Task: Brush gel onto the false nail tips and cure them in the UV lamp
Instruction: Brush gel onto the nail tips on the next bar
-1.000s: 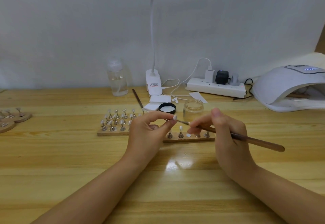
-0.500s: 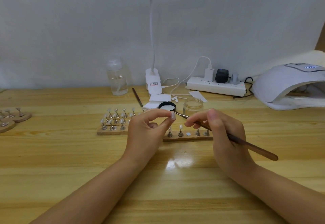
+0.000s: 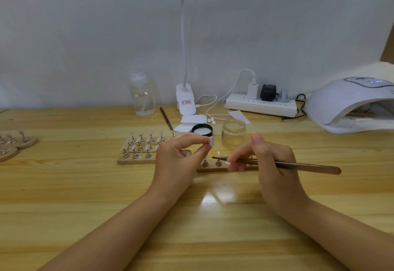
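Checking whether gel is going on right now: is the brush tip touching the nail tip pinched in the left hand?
Apart. The head view shows the brush tip lower, beside the wooden strip, with table showing between it and the nail tip in the left hand.

My right hand [image 3: 270,160] covers the middle of the brush [image 3: 307,166] and part of the wooden strip [image 3: 211,169] behind it. The lamp [image 3: 349,104] runs off the right edge — its display is too blurred to read.

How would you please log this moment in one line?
left hand: pinches nail tip | right hand: holds brush | UV lamp: unused
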The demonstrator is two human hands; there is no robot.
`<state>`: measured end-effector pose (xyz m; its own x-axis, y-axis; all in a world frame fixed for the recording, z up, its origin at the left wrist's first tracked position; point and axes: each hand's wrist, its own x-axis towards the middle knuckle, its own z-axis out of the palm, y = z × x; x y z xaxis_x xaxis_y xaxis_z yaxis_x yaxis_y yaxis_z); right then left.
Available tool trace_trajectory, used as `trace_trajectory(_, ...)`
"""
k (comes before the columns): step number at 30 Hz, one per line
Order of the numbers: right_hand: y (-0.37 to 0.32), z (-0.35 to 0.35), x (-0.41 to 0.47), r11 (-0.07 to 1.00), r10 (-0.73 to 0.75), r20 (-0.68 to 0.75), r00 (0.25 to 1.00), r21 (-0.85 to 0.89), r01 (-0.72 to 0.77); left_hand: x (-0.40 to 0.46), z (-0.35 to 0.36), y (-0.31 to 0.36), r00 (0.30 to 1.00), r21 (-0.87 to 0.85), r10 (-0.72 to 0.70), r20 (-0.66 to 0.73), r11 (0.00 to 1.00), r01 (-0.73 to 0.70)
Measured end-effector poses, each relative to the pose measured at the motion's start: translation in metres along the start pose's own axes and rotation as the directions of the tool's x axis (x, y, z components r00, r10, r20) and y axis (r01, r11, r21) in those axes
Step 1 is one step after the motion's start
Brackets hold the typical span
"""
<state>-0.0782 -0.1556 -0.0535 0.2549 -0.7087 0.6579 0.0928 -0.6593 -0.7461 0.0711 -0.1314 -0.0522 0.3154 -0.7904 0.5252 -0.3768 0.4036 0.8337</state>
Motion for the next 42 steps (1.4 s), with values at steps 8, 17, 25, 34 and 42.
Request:
trace_trajectory(8,0.0,0.0,0.002,0.991,-0.033,0.045,0.998,-0.126,0.039,0.0,0.001,0.001,1.0,0.017,0.001,-0.006,1.0,-0.001)
trace_trajectory(17,-0.001,-0.001,0.008,0.938,-0.091,-0.023,0.996,-0.337,0.078,-0.002,0.0,0.005,0.998,-0.013,0.03,0.048,0.999,-0.029)
trace_trajectory(25,0.006,-0.002,0.007,0.914,-0.112,0.111,0.987,-0.379,0.146,-0.004,-0.001,0.001,0.97,-0.015,0.148,0.195,0.989,-0.148)
trace_trajectory(34,0.012,-0.014,0.015,0.928,0.0,0.081,0.997,-0.372,0.03,-0.004,-0.001,0.002,0.973,0.24,0.193,0.126,0.946,-0.218)
trace_trajectory(42,0.018,-0.021,0.016,0.85,0.088,0.228,0.97,-0.524,0.046,-0.002,0.002,-0.008,0.959,0.281,-0.015,0.283,0.957,-0.068)
